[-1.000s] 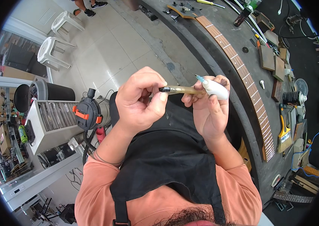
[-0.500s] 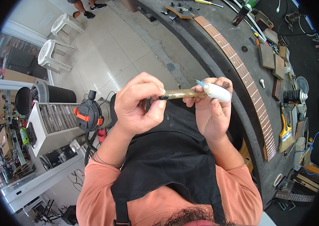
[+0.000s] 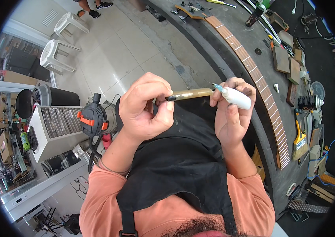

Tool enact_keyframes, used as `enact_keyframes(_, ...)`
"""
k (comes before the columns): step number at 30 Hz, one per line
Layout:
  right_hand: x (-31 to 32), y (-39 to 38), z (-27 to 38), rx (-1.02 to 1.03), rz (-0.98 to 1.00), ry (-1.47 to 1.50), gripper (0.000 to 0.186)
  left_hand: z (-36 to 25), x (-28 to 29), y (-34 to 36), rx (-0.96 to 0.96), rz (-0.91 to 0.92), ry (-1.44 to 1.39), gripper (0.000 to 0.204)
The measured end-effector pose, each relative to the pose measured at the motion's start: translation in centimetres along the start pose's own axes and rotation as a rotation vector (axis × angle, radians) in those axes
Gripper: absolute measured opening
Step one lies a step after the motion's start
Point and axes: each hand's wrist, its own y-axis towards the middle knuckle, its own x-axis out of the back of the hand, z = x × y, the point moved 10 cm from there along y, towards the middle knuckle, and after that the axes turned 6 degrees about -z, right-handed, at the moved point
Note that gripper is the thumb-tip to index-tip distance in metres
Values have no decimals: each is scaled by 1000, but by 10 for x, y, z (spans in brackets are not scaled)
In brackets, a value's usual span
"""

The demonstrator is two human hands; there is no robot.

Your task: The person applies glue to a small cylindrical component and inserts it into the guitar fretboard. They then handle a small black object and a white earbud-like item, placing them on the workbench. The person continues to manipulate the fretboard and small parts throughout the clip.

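Apron [image 3: 175,154] beneath, the left hand [image 3: 145,104] pinches a brownish tube [image 3: 193,94] by its dark end; the right hand [image 3: 230,124], palm up, curls around a white bottle [image 3: 238,98] (tip aimed up-left). Rightward, a fretted board [image 3: 255,75] lies on the bench [image 3: 250,39]; farther left, white stools [image 3: 52,55].

A fretted guitar neck [image 3: 259,81] lies along the dark workbench [image 3: 238,31]

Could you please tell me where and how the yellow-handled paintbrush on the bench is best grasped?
I'd grip the paintbrush around its yellow handle, coming from the left. That part is slim, while the bristles flare wide at the near end. Bare bench separates it from the fretted neck, whereas a black can crowds the handle's far end.
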Motion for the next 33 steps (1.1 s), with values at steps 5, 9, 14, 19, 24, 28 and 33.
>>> enact_keyframes(5,-9,-1,18,98,102,-205,43,8,2,-3,96,-31,-29,30)
enact_keyframes(9,-15,-4,22,137,142,-265,47,17,4,-3,174,-120,-109,29)
enact_keyframes(14,-15,-5,19,131,170,-302,50,20,4,-7,257,-143,-141,30)
enact_keyframes(19,-18,-5,20,158,228,-354,51,16,6,-5,193,-124,-119,31)
enact_keyframes(24,-21,-6,21,160,251,-375,51,10,7,-4,157,-119,-45,30)
enact_keyframes(28,-21,-5,23,176,263,-366,50,7,8,-2,139,-118,-14,30)
enact_keyframes(33,-20,-5,24,178,264,-362,50,0,3,0,65,0,27,32)
